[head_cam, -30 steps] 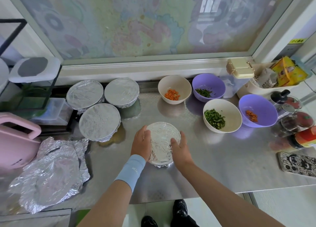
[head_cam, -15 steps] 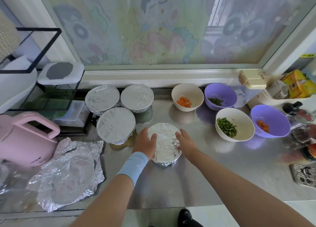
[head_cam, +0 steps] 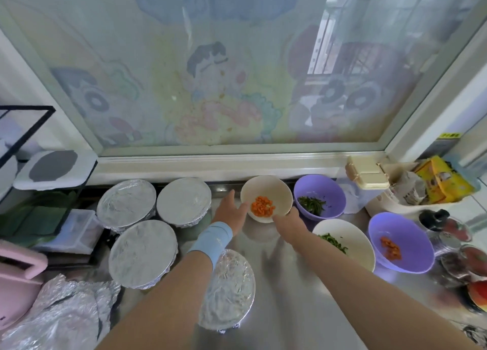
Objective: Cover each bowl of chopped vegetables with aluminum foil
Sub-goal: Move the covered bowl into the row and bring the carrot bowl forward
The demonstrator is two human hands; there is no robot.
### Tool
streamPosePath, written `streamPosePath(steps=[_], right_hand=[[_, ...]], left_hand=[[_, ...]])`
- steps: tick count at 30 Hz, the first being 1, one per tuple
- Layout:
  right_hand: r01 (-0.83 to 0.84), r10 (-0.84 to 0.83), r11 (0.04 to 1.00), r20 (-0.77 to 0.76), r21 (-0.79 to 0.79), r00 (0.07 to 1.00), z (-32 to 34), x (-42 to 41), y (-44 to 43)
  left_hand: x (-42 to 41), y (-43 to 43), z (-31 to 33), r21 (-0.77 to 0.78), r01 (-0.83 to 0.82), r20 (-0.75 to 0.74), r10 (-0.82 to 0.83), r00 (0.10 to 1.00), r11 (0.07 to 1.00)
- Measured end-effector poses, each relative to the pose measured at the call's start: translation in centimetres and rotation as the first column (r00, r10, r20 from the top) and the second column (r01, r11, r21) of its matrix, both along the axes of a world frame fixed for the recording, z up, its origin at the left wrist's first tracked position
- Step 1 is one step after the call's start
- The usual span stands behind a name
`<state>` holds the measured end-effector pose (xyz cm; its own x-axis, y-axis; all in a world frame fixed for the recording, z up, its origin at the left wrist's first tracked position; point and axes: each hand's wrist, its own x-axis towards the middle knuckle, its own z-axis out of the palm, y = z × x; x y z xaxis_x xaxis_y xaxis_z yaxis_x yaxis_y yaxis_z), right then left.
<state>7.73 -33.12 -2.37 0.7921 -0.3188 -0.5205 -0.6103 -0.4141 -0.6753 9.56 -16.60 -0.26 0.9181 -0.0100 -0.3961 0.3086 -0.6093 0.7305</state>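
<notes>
A white bowl of chopped carrot [head_cam: 266,191] stands at the back of the steel counter [head_cam: 303,297]. My left hand [head_cam: 229,212] lies against its left side with the fingers straight. My right hand [head_cam: 289,221] grips its front right rim. Behind my left forearm is a foil-covered bowl [head_cam: 232,291]. Three more foil-covered bowls [head_cam: 142,253] stand to the left. Uncovered on the right are a purple bowl of greens [head_cam: 319,191], a white bowl of greens [head_cam: 347,240] and a purple bowl of carrot [head_cam: 403,239]. Loose crumpled foil sheets [head_cam: 66,315] lie at the front left.
A pink kettle [head_cam: 15,278] sits at the left edge below a black wire rack [head_cam: 29,128]. A lidded container [head_cam: 367,173], a basket of packets [head_cam: 434,183] and several jars [head_cam: 453,233] crowd the right side. A window sill [head_cam: 224,165] bounds the back.
Both hands left the foil-covered bowl near the counter's front and reached back to the white carrot bowl. The camera tilted up and moved closer.
</notes>
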Motion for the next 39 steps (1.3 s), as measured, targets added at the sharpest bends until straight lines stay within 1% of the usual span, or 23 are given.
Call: streamPosePath(steps=[3,6,9,11,13,15,17,21,24,25,27,28,30,31,32,33,36,39], right_hand=[[-0.010,0.010,1.000,-0.035,0.001,0.999,-1.4,2.2,-0.8],[0.068,-0.066,0.996,-0.027,0.055,0.997,-3.1,3.7,-0.8],[0.064,-0.064,0.998,-0.030,-0.011,0.997,-3.7,4.3,-0.6],[0.077,-0.077,0.996,0.007,-0.050,0.997,-3.6,4.5,-0.6],[0.090,-0.090,0.995,0.001,-0.042,0.996,-3.1,4.5,-0.8],[0.062,-0.062,0.996,0.005,-0.066,0.998,-2.2,4.2,-1.0],[0.050,-0.046,0.995,0.051,-0.086,0.998,-1.4,3.4,-1.0],[0.111,-0.112,0.994,0.086,0.015,0.990,1.3,0.5,-0.5],[0.129,-0.141,0.988,0.140,0.087,0.980,3.4,-3.2,-0.1],[0.113,-0.125,0.990,0.156,0.082,0.980,4.1,-4.6,0.0],[0.058,-0.055,0.998,0.169,-0.007,0.984,5.1,-7.1,0.0],[0.032,-0.023,0.998,0.151,-0.063,0.988,5.5,-8.2,0.0],[-0.076,0.096,0.979,0.104,-0.188,0.990,5.9,-10.3,-0.2],[-0.140,0.161,0.959,0.069,-0.246,0.984,6.1,-11.5,-0.4],[-0.172,0.193,0.944,0.048,-0.281,0.980,6.4,-12.8,-0.6],[-0.179,0.197,0.943,0.036,-0.280,0.980,6.6,-14.0,-0.9],[-0.178,0.184,0.948,-0.005,-0.264,0.983,5.9,-17.5,-2.2],[-0.273,0.261,0.917,-0.080,-0.290,0.962,4.7,-19.5,-3.9]], left_hand=[[2.8,-1.9,-1.4,-0.058,-0.067,-0.076,0.063,0.995,0.996],[4.6,-2.9,-2.5,-0.099,-0.129,-0.151,0.113,0.982,0.987],[5.4,-3.3,-3.1,-0.111,-0.182,-0.184,0.159,0.970,0.977],[5.3,-3.4,-3.1,-0.104,-0.216,-0.176,0.196,0.965,0.971],[5.0,-3.1,-2.9,-0.099,-0.223,-0.172,0.204,0.964,0.970],[4.5,-2.5,-3.1,-0.126,-0.215,-0.146,0.197,0.970,0.968],[3.8,-1.8,-3.7,-0.152,-0.245,-0.118,0.228,0.966,0.958],[0.4,-1.5,0.0,-0.216,-0.268,-0.044,0.265,0.963,0.939],[-3.1,-1.0,2.7,-0.238,-0.246,-0.016,0.250,0.968,0.939],[-4.2,-0.7,3.4,-0.222,-0.225,0.000,0.231,0.973,0.949],[-6.6,-0.3,4.7,-0.161,-0.151,0.061,0.163,0.985,0.975],[-7.7,-0.2,5.1,-0.110,-0.102,0.095,0.113,0.989,0.989],[-9.9,-0.4,5.4,0.060,0.009,0.126,-0.017,0.992,0.998],[-11.1,-0.6,5.4,0.143,0.056,0.114,-0.072,0.991,0.988],[-12.3,-0.9,5.1,0.191,0.089,0.095,-0.109,0.990,0.978],[-13.5,-1.3,4.9,0.211,0.112,0.067,-0.129,0.989,0.971],[-16.7,-2.5,3.6,0.209,0.150,-0.016,-0.150,0.989,0.966],[-19.2,-3.9,2.0,0.217,0.177,-0.121,-0.153,0.981,0.960]])
